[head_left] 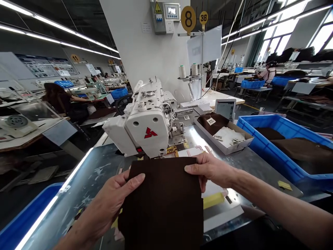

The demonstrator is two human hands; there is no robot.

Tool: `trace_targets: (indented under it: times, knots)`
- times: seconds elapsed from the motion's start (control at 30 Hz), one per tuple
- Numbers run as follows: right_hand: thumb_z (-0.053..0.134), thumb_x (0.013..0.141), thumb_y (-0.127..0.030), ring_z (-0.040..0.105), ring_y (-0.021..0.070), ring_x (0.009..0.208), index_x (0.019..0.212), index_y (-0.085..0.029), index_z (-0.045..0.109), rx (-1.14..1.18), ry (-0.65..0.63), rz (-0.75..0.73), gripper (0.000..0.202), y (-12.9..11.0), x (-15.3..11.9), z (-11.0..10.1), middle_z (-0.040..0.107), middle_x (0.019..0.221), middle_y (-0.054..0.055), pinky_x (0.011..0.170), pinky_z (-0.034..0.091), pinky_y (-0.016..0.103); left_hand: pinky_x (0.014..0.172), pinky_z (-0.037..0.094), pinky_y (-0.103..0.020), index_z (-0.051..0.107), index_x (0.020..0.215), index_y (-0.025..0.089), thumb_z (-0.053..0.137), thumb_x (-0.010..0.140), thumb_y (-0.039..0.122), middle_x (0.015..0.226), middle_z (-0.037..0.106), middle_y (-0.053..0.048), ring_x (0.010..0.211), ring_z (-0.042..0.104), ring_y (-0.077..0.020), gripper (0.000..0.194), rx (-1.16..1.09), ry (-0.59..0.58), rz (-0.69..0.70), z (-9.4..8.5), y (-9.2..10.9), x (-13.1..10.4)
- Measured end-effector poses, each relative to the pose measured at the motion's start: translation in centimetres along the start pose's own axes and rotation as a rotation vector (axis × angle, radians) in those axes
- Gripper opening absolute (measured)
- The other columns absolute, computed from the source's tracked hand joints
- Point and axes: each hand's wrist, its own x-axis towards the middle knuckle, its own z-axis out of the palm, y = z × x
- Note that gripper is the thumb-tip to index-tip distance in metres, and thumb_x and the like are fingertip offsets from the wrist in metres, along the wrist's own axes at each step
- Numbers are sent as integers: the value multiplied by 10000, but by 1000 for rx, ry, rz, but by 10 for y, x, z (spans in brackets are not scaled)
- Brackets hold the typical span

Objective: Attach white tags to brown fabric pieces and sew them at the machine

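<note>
A dark brown fabric piece [163, 205] hangs between my two hands in front of the white sewing machine [148, 121]. My left hand [117, 194] pinches its upper left edge, thumb on top and fingers behind. At the upper right corner my right hand [205, 168] grips the same piece, thumb in front. The fabric's top edge is just below the machine head and hides part of the work plate. White labels [229, 135] and a folded brown piece [214, 123] lie in a shallow box [226, 150] beyond my right hand.
A blue bin [293, 159] with brown fabric stands at the right. A tablet [225, 108] is behind the box. Thread spools [182, 72] stand at the back. Another blue bin [39, 211] is low at the left. Two people sit at tables farther off, left and right.
</note>
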Motion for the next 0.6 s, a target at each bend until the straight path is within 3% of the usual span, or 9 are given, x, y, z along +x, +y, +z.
trace_targets:
  times: [0.07, 0.13, 0.23, 0.37, 0.6]
  knots:
    - [789, 947, -566, 642, 188, 544, 933, -60, 667, -53, 32, 31, 520, 8, -1, 0, 662, 757, 128, 447, 538, 157, 668, 623, -281, 670, 1103, 157, 793, 846, 557, 912, 767, -84, 703, 734, -191, 492, 150, 7, -26, -9, -17, 7]
    - [745, 960, -503, 619, 174, 506, 932, -76, 650, -129, 74, 96, 437, 19, -2, 0, 659, 739, 108, 409, 495, 142, 436, 450, -171, 647, 968, 125, 723, 826, 706, 608, 661, -33, 446, 580, -109, 603, 384, 17, -64, -18, -37, 16]
    - [639, 1011, -353, 564, 150, 439, 855, -117, 585, -295, 142, 218, 287, 34, -1, -4, 602, 588, 52, 365, 396, 110, 348, 261, -160, 573, 906, 149, 589, 849, 792, 450, 523, 20, 343, 426, -88, 646, 622, 8, -166, -26, -56, 31]
    - [507, 1100, -187, 500, 119, 376, 793, -160, 492, -509, 198, 314, 309, 41, 12, -15, 549, 491, 7, 333, 277, 99, 405, 275, -184, 412, 778, 195, 498, 957, 652, 573, 623, -11, 388, 389, -66, 499, 826, 16, -206, -25, -46, 49]
    - [560, 1076, -119, 569, 113, 416, 776, -164, 475, -727, 270, 444, 315, 27, 44, -29, 610, 572, -22, 340, 306, 117, 448, 276, -230, 340, 670, 206, 516, 941, 563, 484, 528, 4, 416, 351, -87, 482, 936, 21, -205, -34, -24, 83]
